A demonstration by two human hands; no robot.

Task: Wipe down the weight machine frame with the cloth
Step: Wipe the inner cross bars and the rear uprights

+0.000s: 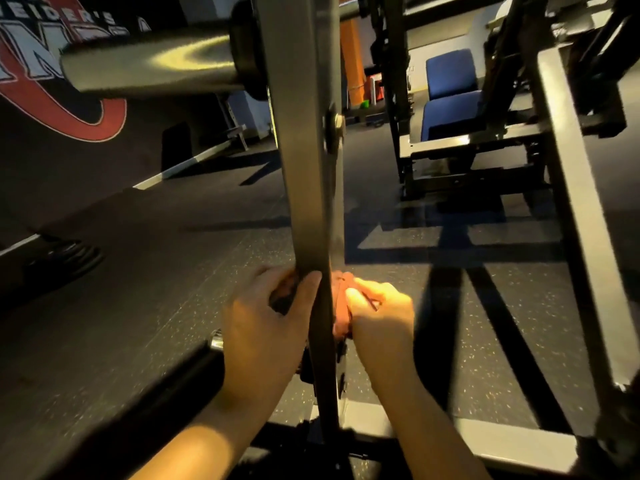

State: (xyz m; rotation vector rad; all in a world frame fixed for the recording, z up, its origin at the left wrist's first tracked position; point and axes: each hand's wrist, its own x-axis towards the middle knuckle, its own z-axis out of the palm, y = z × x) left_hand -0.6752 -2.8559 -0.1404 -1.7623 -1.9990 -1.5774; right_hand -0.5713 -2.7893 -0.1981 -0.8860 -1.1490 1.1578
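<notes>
Wiping cloth point(341, 308): red, looped behind the frame upright point(304, 168), low near its base.
Left hand point(266, 327): fingers curled on one cloth end, thumb lay across the upright's front.
Right hand point(377, 313): clenched the other end, just beside the upright.

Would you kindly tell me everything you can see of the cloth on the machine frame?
The cloth looks like reddish soft fabric, bunched and wrapped around the grey upright post low down. Mostly covered, it shows as a lit fold right of the post and a darker bit left. The left hand and right hand grip it from either side.
</notes>
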